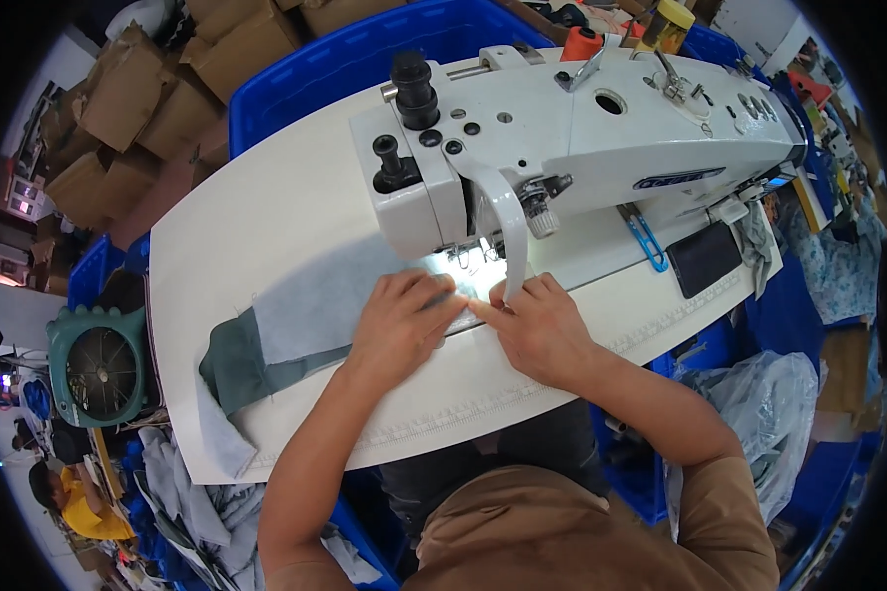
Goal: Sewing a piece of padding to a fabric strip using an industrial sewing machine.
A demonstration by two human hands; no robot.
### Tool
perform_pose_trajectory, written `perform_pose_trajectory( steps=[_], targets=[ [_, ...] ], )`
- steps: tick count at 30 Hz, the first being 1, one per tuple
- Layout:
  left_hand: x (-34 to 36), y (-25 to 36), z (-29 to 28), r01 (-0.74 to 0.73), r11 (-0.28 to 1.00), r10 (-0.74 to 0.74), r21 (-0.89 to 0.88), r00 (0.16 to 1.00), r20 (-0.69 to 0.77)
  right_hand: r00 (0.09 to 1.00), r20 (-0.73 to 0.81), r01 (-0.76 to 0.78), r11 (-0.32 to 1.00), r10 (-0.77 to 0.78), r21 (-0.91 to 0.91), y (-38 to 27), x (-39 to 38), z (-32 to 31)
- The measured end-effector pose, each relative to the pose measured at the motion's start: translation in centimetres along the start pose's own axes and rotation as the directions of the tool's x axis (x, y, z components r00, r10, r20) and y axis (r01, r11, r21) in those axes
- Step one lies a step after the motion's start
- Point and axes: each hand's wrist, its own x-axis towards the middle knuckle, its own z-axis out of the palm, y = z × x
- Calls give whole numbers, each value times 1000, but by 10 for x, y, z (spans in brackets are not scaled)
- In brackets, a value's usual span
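Note:
A white sewing machine (581, 128) stands on a pale table (207, 217), its lit needle area over a long fabric piece (296, 305), pale grey with a dark green folded end (232, 364) lying to the left. My left hand (404, 320) presses on the fabric just in front of the needle area, fingers curled and drawn together on it. My right hand (532, 325) grips the fabric's right part beside the presser area, thumb reaching toward my left fingers. The exact fabric edge between my fingers is hidden.
Blue scissors (646, 241) and a dark phone (703, 259) lie at the right. A green fan (101, 366) stands left of the table. Cardboard boxes (118, 89), a blue bin (276, 108) and plastic-wrapped material (749, 424) surround it. A person in yellow (84, 507) is at lower left.

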Motion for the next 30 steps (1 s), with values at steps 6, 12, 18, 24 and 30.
perform_pose_trajectory(
  steps=[6,12,18,24,30],
  targets=[
    [9,-26,-1,-4,999,4,33,1000,0,1000,5,15,999,-15,-42,15,16,17],
    [13,-34,-5,67,998,-67,1,998,3,999,-27,34,997,-36,-64,20,24,25],
    [19,-38,-7,140,990,-140,-14,990,2,1000,14,0,995,2,-104,19,25,26],
    [28,-45,-4,170,985,-171,-10,985,-12,961,-93,-259,966,260,20,20,8,5],
    [30,-39,-9,178,984,-178,-5,983,-47,908,-254,-310,942,332,126,24,14,11]
  ],
)
